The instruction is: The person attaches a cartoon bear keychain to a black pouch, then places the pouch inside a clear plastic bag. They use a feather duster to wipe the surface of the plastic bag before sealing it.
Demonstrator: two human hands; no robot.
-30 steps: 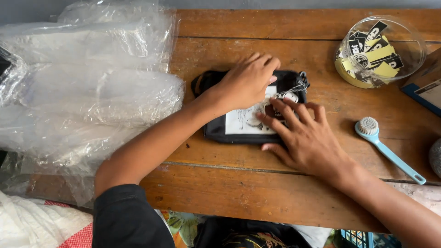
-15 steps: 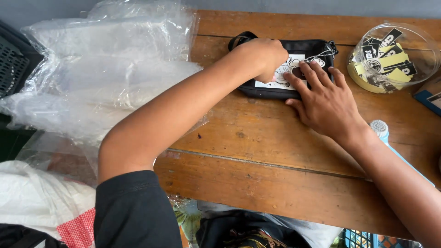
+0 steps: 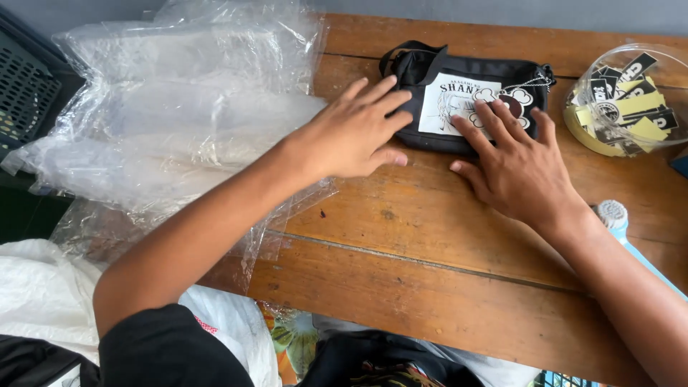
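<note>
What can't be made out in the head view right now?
- Black pouch: lower front and part of its white printed panel are covered by the right hand and the left hand.
- Clear tub of yellow and black stickers: cut off by the right edge.
- Blue-handled brush: handle hidden behind the right forearm.
- Dark crate: cut off at the left edge, partly behind plastic bags.

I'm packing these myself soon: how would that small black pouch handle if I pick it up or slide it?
The black pouch looks like soft fabric and lies flat under both hands, so it would probably flop. It seems thin, likely light. Its loose strap and chain may dangle or snag.
</note>
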